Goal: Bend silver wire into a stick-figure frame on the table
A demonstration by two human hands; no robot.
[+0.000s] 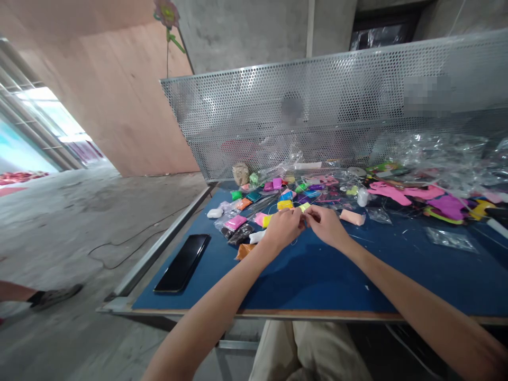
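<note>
Over at the left, the black phone (182, 264) is lying flat on the blue table (341, 288), its long axis slanting away and to the right. Next along, a pink packet (235, 222) is sitting among clear wrappers, and an orange-brown packet (245, 251) is showing just beside the left forearm. And that forearm is slanting away and rightward from the near edge, the left hand (283, 227) turning its back upward, fingers bending inward and standing narrow. Right at the middle, here's the pale yellow piece (305, 207), peeking out just beyond the fingertips where the two hands are meeting! Its visible end is pointing away from the person, leaning slightly right, but the fingers are hiding the rest, so I'm not able to tell its full long axis, nor which hand is gripping it. On the other side, the right hand (326, 223) is angling in, thumb and forefinger bunching narrow, its forearm slanting leftward from the lower right corner. Further right, a peach packet (352, 217) is lying nearly crosswise, and beyond it pink sheets (391, 193) are spreading near a clear bag (452, 239) that's lying flat
</note>
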